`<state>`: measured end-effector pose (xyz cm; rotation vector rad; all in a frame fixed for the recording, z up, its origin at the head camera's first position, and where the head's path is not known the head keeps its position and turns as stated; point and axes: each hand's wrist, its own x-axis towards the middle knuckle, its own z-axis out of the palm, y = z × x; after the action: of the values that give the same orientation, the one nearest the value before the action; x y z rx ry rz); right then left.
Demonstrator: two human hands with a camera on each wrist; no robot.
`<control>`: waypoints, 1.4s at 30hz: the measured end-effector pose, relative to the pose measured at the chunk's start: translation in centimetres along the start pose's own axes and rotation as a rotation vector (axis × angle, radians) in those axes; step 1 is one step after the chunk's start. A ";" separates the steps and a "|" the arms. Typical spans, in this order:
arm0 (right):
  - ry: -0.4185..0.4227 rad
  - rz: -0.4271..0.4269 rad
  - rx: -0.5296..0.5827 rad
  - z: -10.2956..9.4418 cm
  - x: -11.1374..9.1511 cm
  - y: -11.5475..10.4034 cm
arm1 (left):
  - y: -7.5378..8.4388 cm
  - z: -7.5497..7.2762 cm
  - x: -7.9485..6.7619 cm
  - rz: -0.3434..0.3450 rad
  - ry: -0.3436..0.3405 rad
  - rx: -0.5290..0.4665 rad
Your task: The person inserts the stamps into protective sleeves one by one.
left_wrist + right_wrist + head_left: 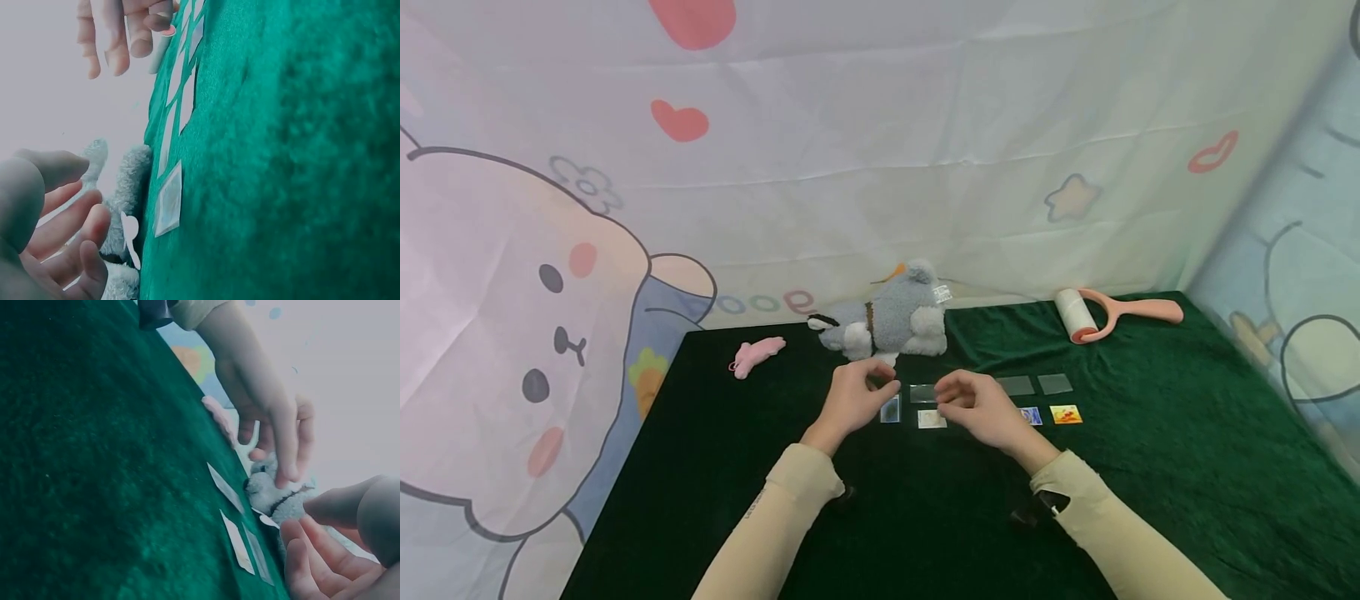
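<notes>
My left hand (859, 393) hovers over the left end of two rows of small flat pieces, fingers loosely bent, nothing between them. Just under it lies a bluish stamp-like card (891, 410), which looks glossy, as if in a clear sleeve (169, 200). My right hand (981, 407) hangs over the middle of the rows, fingers relaxed and holding nothing visible. A pale card (932, 419) lies left of it, below a clear sleeve (922, 394). To its right are a blue card (1032, 416), a yellow-red card (1066, 414) and two more clear sleeves (1055, 383). The right hand hides part of the rows.
A grey plush toy (898, 317) lies behind the cards against the backdrop. At the back left is a small pink plush (757, 356); at the back right, a lint roller (1112, 315) with a pink handle. Dark green cloth (1187, 433) covers the table.
</notes>
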<state>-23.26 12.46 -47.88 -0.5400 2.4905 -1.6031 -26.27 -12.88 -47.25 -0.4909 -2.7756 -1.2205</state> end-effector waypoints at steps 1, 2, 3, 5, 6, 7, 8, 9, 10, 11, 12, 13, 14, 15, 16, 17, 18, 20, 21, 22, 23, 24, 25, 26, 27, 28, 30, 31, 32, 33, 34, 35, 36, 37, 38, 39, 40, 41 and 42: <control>0.003 0.006 0.002 0.1 0.0 0.1 | 0.0 0.1 0.1 0.005 0.008 -0.009; 0.006 0.010 0.008 0.2 0.1 0.1 | 0.1 0.1 0.1 0.011 0.014 -0.016; 0.009 0.014 0.015 0.4 0.1 0.2 | 0.1 0.2 0.2 0.016 0.017 -0.022; 0.020 0.023 0.032 0.6 0.3 0.2 | 0.1 0.2 0.4 0.025 0.020 -0.033; 0.026 0.027 0.042 0.7 0.3 0.2 | 0.1 0.3 0.4 0.030 0.018 -0.039; 0.033 0.033 0.050 0.8 0.4 0.2 | 0.2 0.3 0.5 0.034 0.016 -0.041; 0.039 0.041 0.055 1.0 0.4 0.2 | 0.2 0.3 0.5 0.035 0.013 -0.044; 0.046 0.050 0.052 1.1 0.4 0.2 | 0.2 0.4 0.6 0.037 0.010 -0.047; 0.054 0.061 0.047 1.2 0.4 0.2 | 0.3 0.4 0.6 0.037 0.006 -0.051; 0.062 0.073 0.038 1.4 0.5 0.2 | 0.3 0.5 0.6 0.037 0.002 -0.053; 0.070 0.086 0.029 1.5 0.5 0.2 | 0.4 0.5 0.7 0.035 -0.004 -0.055; 0.078 0.099 0.017 1.6 0.5 0.3 | 0.4 0.5 0.7 0.029 -0.009 -0.055; 0.086 0.112 0.001 1.8 0.5 0.3 | 0.5 0.6 0.7 0.024 -0.014 -0.057; 0.094 0.122 -0.013 1.9 0.5 0.3 | 0.5 0.6 0.7 0.020 -0.019 -0.058; 0.101 0.130 -0.027 2.0 0.6 0.4 | 0.6 0.6 0.7 0.016 -0.023 -0.059; 0.105 0.135 -0.039 2.0 0.6 0.4 | 0.7 0.7 0.7 0.012 -0.026 -0.058; 0.109 0.139 -0.051 2.1 0.6 0.4 | 0.7 0.7 0.7 0.009 -0.030 -0.056; 0.115 0.146 -0.072 2.2 0.6 0.4 | 0.8 0.8 0.6 0.008 -0.037 -0.056; 0.117 0.148 -0.079 2.2 0.6 0.5 | 0.8 0.8 0.6 0.008 -0.040 -0.055; 0.119 0.150 -0.086 2.3 0.6 0.5 | 0.8 0.9 0.6 0.010 -0.042 -0.055; 0.121 0.152 -0.090 2.3 0.6 0.5 | 0.8 0.9 0.6 0.011 -0.044 -0.055; 0.125 0.153 -0.097 2.3 0.6 0.5 | 0.8 1.0 0.6 0.013 -0.044 -0.057; 0.129 0.153 -0.104 2.4 0.6 0.5 | 0.8 1.0 0.6 0.017 -0.043 -0.059; 0.133 0.151 -0.112 2.4 0.6 0.6 | 0.8 1.1 0.7 0.021 -0.042 -0.060; 0.138 0.149 -0.121 2.4 0.6 0.6 | 0.8 1.1 0.7 0.025 -0.042 -0.063; 0.142 0.148 -0.129 2.5 0.6 0.7 | 0.8 1.2 0.7 0.029 -0.042 -0.066; 0.150 0.144 -0.147 2.6 0.6 0.8 | 0.8 1.3 0.8 0.037 -0.043 -0.069; 0.153 0.142 -0.152 2.7 0.6 0.9 | 0.8 1.3 0.9 0.041 -0.044 -0.069; 0.155 0.140 -0.159 2.7 0.6 1.0 | 0.8 1.4 0.9 0.041 -0.044 -0.071; 0.157 0.138 -0.163 2.8 0.6 1.1 | 0.8 1.4 1.0 0.043 -0.045 -0.072; 0.159 0.137 -0.170 2.8 0.6 1.2 | 0.9 1.4 1.0 0.044 -0.045 -0.074; 0.161 0.134 -0.173 2.9 0.6 1.2 | 1.0 1.5 1.0 0.045 -0.045 -0.074; 0.162 0.134 -0.178 2.9 0.6 1.2 | 1.0 1.5 1.1 0.047 -0.045 -0.075; 0.163 0.134 -0.182 3.0 0.6 1.2 | 1.1 1.5 1.1 0.048 -0.045 -0.076; 0.165 0.136 -0.188 3.0 0.6 1.2 | 1.2 1.5 1.1 0.048 -0.045 -0.075; 0.166 0.138 -0.191 3.1 0.6 1.2 | 1.3 1.6 1.2 0.051 -0.046 -0.076; 0.167 0.137 -0.198 3.1 0.6 1.2 | 1.3 1.6 1.2 0.052 -0.045 -0.075; 0.167 0.139 -0.200 3.2 0.6 1.1 | 1.4 1.6 1.2 0.053 -0.045 -0.074; 0.168 0.140 -0.205 3.2 0.6 1.0 | 1.4 1.6 1.2 0.056 -0.044 -0.073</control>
<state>-23.06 9.91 -50.13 -0.2544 2.7651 -1.4059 -26.91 -10.50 -47.17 -0.6042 -2.7411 -1.3180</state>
